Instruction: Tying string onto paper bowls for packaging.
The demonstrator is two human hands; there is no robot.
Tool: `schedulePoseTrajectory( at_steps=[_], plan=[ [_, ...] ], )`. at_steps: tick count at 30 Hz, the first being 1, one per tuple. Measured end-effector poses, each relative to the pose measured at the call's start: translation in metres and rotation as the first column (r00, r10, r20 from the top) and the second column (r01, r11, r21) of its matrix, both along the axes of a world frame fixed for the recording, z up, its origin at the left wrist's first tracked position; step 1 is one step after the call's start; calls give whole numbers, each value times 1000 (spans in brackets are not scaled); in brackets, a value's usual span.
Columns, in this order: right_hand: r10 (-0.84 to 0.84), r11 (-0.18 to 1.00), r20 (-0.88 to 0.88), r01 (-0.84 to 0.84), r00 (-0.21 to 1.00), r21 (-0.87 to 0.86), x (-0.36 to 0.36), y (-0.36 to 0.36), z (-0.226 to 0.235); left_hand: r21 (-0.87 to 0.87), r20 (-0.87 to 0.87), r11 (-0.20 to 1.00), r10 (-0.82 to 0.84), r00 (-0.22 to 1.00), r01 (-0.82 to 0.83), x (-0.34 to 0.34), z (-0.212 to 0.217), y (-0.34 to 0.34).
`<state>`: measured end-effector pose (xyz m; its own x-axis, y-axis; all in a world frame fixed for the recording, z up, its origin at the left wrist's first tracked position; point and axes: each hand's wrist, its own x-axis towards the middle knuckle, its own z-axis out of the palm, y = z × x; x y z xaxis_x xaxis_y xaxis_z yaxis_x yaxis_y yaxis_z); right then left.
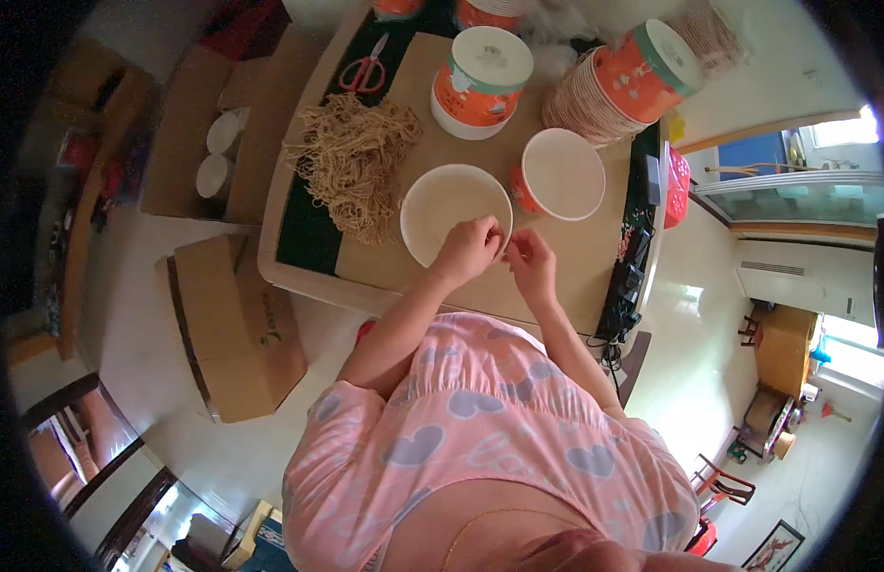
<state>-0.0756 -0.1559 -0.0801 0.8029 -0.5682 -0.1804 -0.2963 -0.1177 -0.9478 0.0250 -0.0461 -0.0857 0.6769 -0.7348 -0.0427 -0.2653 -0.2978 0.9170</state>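
Note:
A white paper tub (440, 195) stands mouth up on the table in front of me. My left hand (472, 248) reaches over the near right part of its rim, fingers closed in a pinch. Just outside that rim my right hand (532, 262) is also pinched, its fingertips close to the left hand's. Whatever lies between the fingertips is too small to make out. A heap of tan twine strands (351, 157) lies left of the tub. Another open tub, white inside with an orange outside (564, 174), stands to the right.
Red-handled scissors (365, 72) lie behind the twine. Upturned orange and green tubs (478, 91) stand at the back, beside a tall leaning stack (618, 86). Black cables and adapters (628, 286) line the table's right edge. Cardboard boxes (237, 329) stand on the floor at left.

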Motion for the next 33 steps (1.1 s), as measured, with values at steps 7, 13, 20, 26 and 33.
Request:
schedulePoseTrajectory(
  at_steps=[7, 13, 20, 26, 33],
  plan=[
    [22, 999, -21, -21, 1000, 46, -7, -13, -14, 52, -30, 996, 68, 997, -66, -8, -33, -7],
    [65, 995, -67, -60, 996, 74, -11, -20, -16, -21, -257, 998, 47, 965, -54, -9, -35, -8],
    [149, 986, -156, -134, 976, 100, -20, -25, -9, 47, -450, 999, 37, 892, -18, -4, -12, 0],
    [172, 984, -195, -158, 966, 84, -22, -16, 17, -85, -235, 993, 65, 970, -87, -5, -26, 9],
    [338, 774, -232, -410, 912, -482, 11, -19, 40, -136, -229, 988, 33, 973, -66, -1, -9, 10]
  ],
)
